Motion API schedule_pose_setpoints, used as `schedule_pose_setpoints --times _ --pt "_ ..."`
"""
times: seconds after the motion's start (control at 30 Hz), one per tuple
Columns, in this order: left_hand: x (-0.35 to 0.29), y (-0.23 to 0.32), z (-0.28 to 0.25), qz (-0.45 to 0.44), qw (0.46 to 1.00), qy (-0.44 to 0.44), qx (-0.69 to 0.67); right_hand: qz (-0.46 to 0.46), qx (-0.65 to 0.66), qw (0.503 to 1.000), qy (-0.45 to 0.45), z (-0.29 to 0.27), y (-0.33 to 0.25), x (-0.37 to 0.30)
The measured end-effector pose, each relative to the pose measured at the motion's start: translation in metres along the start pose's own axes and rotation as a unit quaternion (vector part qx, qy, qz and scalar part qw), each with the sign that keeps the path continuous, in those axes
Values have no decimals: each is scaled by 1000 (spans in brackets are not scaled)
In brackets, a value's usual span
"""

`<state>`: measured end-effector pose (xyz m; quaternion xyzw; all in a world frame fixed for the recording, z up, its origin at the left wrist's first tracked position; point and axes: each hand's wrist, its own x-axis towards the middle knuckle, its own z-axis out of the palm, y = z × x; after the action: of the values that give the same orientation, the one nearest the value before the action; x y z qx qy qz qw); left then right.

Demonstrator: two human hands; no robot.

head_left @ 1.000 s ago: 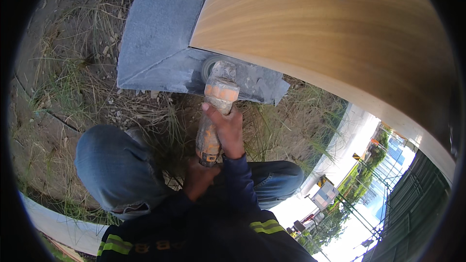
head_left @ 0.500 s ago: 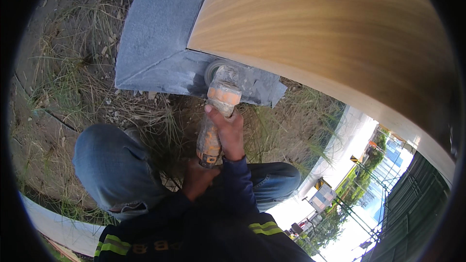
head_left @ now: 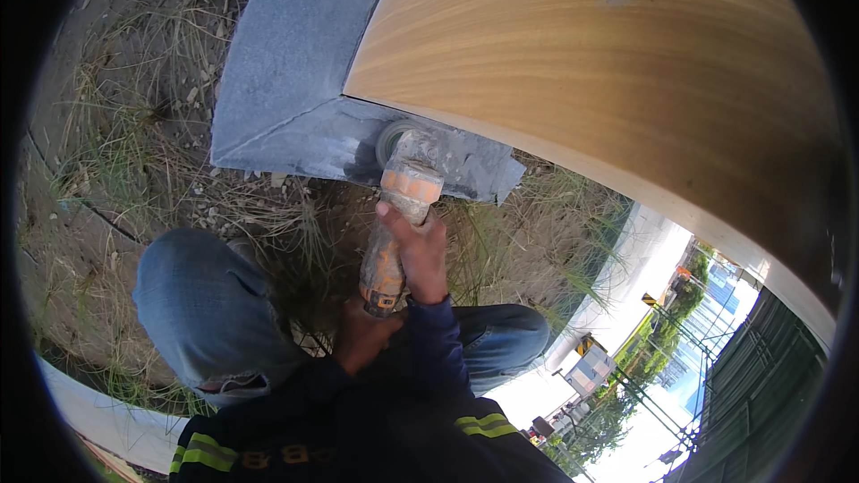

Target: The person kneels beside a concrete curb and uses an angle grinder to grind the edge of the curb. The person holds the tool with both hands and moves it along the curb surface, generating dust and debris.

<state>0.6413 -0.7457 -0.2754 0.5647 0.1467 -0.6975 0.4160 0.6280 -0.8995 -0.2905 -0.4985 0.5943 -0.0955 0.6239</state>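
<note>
A dusty orange-and-grey angle grinder (head_left: 385, 268) lies along the middle of the view, its head pointing away from me. Its round disc (head_left: 391, 141) rests against the grey stone slab edging (head_left: 313, 139), where the surface has dark and pale smears. My right hand (head_left: 422, 255) is closed around the grinder's body, the thumb lying along the top. Down at the rear end of the tool, my left hand (head_left: 362, 333) is closed against it, with its fingers partly hidden behind the casing.
Above the slab rises a curved panel with wood-like grain (head_left: 573, 54). Dry grass and soil (head_left: 116, 152) surround my bent knees (head_left: 201, 304). A pale curb (head_left: 617, 277) runs along the right, with a green corrugated fence (head_left: 761, 394) beyond it.
The view has shifted very slightly. Both hands keep their hold, and the grinder's disc stays at nearly the same spot on the slab.
</note>
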Motion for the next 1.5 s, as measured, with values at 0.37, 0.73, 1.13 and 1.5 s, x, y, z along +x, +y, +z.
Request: schedule_pose_setpoints --times 0.37,0.73,1.13,1.5 --pt "4 -2 2 14 1000 -2 15 0 -14 1000 11 -3 2 1" --pt "1 5 5 -18 1000 -12 7 -1 -14 1000 7 -8 -1 1" --pt "-1 4 5 -2 1000 -17 -8 -7 12 1000 -1 -6 6 4" --pt "2 -4 -6 4 1000 -12 5 0 -10 1000 -7 5 5 3"
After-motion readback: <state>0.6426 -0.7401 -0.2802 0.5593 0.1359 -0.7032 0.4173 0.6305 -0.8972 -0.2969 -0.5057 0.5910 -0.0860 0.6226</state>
